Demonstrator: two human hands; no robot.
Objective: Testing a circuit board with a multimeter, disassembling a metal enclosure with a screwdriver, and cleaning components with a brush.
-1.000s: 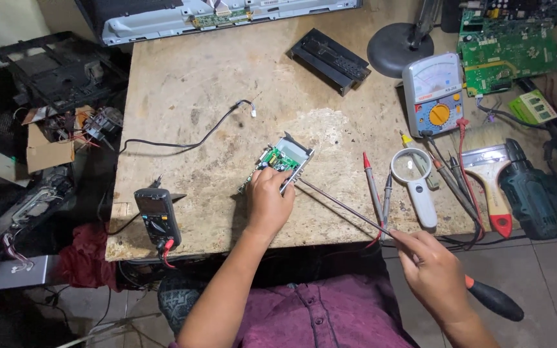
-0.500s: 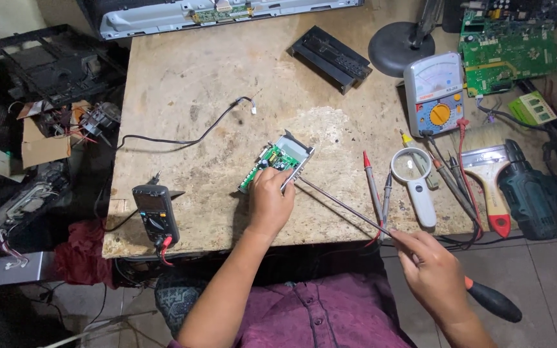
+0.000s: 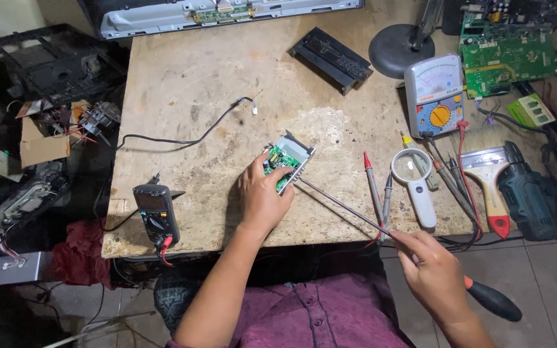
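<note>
My left hand [image 3: 262, 196] grips the small green circuit board [image 3: 283, 165] lying mid-workbench [image 3: 214, 84]. My right hand [image 3: 434, 274] clenches a long screwdriver [image 3: 356, 211], its tip touching the board's edge.

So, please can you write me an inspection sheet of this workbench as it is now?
Surface: worn wooden table, stained, with a pale scraped patch.
Job's things: small green circuit board in a metal frame; long screwdriver, tip at the board.
Clutter: analog meter, magnifying glass, paintbrush, cordless drill, black ribbed part, digital meter.
Hands: left hand holds the board down; right hand grips the screwdriver.
Cables: black cable across the table; red probe by the magnifying glass.
Surroundings: large green board, lamp base, scrap electronics at the left.
</note>
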